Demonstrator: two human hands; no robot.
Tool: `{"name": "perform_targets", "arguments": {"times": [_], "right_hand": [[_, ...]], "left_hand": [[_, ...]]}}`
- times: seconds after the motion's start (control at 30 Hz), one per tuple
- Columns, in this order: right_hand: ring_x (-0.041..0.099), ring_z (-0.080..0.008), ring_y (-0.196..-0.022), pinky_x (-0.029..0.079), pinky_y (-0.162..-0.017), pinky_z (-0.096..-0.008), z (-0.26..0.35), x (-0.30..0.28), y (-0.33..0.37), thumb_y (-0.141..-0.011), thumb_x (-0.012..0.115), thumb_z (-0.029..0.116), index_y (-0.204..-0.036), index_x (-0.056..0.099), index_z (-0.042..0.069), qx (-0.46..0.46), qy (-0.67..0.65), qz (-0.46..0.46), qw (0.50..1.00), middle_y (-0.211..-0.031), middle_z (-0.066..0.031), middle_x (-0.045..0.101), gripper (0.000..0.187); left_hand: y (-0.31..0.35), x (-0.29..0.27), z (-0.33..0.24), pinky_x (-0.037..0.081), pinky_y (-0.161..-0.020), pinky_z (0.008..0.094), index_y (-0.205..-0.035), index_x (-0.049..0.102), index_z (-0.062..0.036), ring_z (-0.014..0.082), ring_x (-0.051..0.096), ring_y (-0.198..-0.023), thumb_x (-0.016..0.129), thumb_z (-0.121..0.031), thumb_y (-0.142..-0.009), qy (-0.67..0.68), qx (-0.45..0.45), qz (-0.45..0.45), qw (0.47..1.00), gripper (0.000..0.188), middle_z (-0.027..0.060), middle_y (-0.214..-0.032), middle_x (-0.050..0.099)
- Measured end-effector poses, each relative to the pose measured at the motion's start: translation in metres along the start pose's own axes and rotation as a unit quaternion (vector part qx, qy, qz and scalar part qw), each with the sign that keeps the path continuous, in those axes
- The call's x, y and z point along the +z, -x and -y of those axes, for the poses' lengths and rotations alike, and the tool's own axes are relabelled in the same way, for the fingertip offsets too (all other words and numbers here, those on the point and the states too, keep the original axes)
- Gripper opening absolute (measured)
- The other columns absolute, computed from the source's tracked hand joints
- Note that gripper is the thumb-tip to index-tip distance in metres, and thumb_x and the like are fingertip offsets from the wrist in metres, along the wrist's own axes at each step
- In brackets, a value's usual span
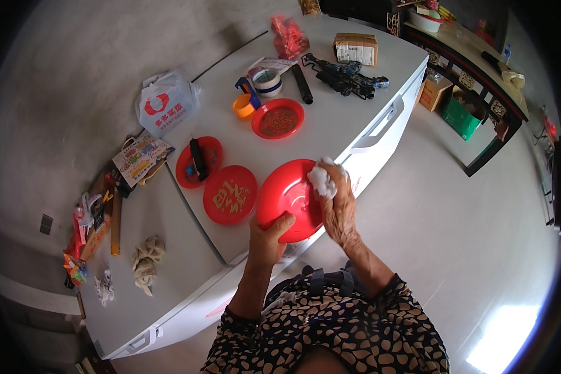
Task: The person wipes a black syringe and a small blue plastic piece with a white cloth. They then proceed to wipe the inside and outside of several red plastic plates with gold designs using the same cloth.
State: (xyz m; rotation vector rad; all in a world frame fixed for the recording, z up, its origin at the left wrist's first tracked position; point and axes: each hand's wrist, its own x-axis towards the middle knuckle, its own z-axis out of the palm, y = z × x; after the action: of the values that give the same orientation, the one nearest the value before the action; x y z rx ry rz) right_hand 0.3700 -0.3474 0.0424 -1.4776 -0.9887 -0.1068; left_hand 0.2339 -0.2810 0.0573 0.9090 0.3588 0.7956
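A round red plastic dish (285, 194) is held tilted above the near edge of the white cabinet top. My left hand (269, 242) grips its lower left rim, thumb over the face. In my right hand (340, 215) is a crumpled white cloth (323, 179), pressed against the dish's right rim. Just left of the held dish lies a red lid (230, 194) with gold figures. Beside that lid, another red dish (213, 153) has a black object across it. Farther back, a red bowl (277, 119) contains small reddish bits.
Tape rolls (267, 82), a black bar (302, 85), a dark tangled device (349, 78) and a cardboard box (355, 49) sit toward the far end. A white plastic bag (167, 103) leans by the wall. A beige rag (147, 262) lies at left; a dark-framed table (480, 81) stands right.
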Motion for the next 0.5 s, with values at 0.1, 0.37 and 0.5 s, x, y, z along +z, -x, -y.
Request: {"name": "perform_targets", "arguments": {"times": [0.1,0.37,0.5], "right_hand": [[0.041,-0.0446,-0.122,0.045,-0.094,-0.0464,0.0,0.007,0.029,-0.084,0.057,0.004,-0.129,0.047,0.009,-0.042,0.086,0.044,0.994,-0.134,-0.0252,0.038,0.047],[0.035,-0.0449,-0.128,0.035,-0.097,-0.0512,-0.009,0.001,0.001,-0.08,0.056,0.003,-0.123,0.052,0.011,-0.041,0.109,0.013,0.993,-0.141,-0.0247,0.032,0.043],[0.044,-0.04,-0.122,0.04,-0.094,-0.047,0.004,0.002,-0.025,-0.082,0.06,0.005,-0.118,0.056,0.009,-0.058,0.083,0.028,0.994,-0.132,-0.0228,0.044,0.037]], "left_hand": [[-0.005,-0.004,0.003,0.049,-0.088,0.0353,-0.117,0.053,0.0009,0.0205,0.06,-0.1,0.064,0.005,-0.079,0.027,0.008,-0.016,0.999,0.04,0.0097,-0.11,0.061],[-0.001,-0.011,0.021,0.051,-0.085,0.035,-0.117,0.054,-0.0025,0.0176,0.06,-0.098,0.064,0.002,-0.083,0.047,-0.045,0.001,0.998,0.036,0.0071,-0.109,0.06],[-0.001,-0.009,0.02,0.051,-0.088,0.0368,-0.121,0.051,-0.0022,0.0194,0.06,-0.101,0.061,-0.005,-0.088,0.07,-0.033,0.003,0.997,0.035,0.0088,-0.114,0.059]]}}
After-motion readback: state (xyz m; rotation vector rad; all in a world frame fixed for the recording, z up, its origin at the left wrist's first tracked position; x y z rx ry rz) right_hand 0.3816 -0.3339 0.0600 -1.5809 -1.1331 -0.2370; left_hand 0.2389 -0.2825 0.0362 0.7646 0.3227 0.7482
